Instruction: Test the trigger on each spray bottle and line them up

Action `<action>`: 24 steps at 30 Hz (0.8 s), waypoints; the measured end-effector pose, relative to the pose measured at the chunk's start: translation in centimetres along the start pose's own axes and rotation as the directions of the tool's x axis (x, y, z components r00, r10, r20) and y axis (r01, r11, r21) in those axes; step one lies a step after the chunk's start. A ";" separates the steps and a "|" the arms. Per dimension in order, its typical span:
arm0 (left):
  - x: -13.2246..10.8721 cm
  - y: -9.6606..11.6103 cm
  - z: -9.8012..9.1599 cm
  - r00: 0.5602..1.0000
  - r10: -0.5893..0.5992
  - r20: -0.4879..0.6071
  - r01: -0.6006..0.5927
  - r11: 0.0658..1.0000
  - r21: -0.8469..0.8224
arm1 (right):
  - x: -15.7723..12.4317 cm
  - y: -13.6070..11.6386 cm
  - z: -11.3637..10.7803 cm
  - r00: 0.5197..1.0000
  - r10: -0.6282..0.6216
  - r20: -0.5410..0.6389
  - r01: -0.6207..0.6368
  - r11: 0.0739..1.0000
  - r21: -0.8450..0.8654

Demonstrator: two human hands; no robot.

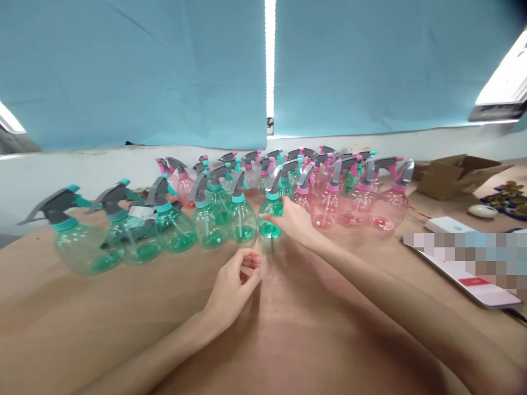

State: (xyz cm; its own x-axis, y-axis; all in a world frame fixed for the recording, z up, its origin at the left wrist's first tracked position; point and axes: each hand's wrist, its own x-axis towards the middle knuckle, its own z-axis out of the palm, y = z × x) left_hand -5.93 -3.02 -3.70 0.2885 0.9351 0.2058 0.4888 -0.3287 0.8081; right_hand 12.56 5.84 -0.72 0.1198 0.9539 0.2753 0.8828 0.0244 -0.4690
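My right hand (pixel 297 220) is closed round the right side of a green spray bottle (pixel 270 211) with a grey trigger head and turquoise collar. That bottle stands in the front row, between green and pink ones. Nearer to me, my left hand (pixel 236 280) hovers at or rests on the wooden table (pixel 173 323), fingers loosely curled and apart, holding nothing. Just beyond it stands another green spray bottle (pixel 242 219). More green bottles (pixel 175 227) run off to the left. To the right of my right hand are several pink spray bottles (pixel 327 208).
Further spray bottles (pixel 251 170) crowd behind the front row. At the right are an open cardboard box (pixel 448 178), a white mouse (pixel 482 212), a small white box (pixel 448 225) and a tablet-like device (pixel 489 293). A blue curtain (pixel 164 71) hangs behind the table.
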 end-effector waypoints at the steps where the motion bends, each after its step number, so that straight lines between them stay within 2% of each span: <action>1: 0.1 0.1 0.1 1.000 0.001 -0.007 -0.001 1.000 0.000 | -0.4 0.1 -0.2 1.000 -0.006 0.006 0.006 1.000 -0.002; 9: 1.9 2.8 1.4 0.988 0.012 -0.154 -0.017 0.999 -0.027 | -5.6 1.3 -2.8 0.994 -0.099 0.047 0.099 0.995 -0.001; 13: 3.4 4.8 2.0 0.991 0.081 -0.109 -0.088 0.994 -0.066 | -8.2 2.5 -4.3 0.986 -0.157 0.056 0.157 0.988 0.003; 17: 4.5 6.6 2.5 0.984 0.164 -0.068 -0.164 0.986 -0.003 | -10.1 3.3 -5.4 0.972 -0.228 0.060 0.228 0.974 0.008; 21: 4.8 7.8 2.9 0.986 0.167 -0.018 -0.168 0.982 -0.080 | -11.6 3.5 -5.6 0.951 -0.301 0.074 0.298 0.953 0.043; 24: 4.5 8.2 3.0 0.986 0.163 0.029 -0.158 0.978 -0.137 | -12.2 3.5 -5.0 0.917 -0.394 0.063 0.387 0.916 0.107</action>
State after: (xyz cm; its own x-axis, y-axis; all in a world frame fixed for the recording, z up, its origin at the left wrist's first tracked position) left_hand 1.82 -1.93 2.20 0.3886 0.8645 0.3188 0.3193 -0.4508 0.8336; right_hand 16.51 -7.25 -1.51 -0.2672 0.8837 0.3842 0.8065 0.4233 -0.4127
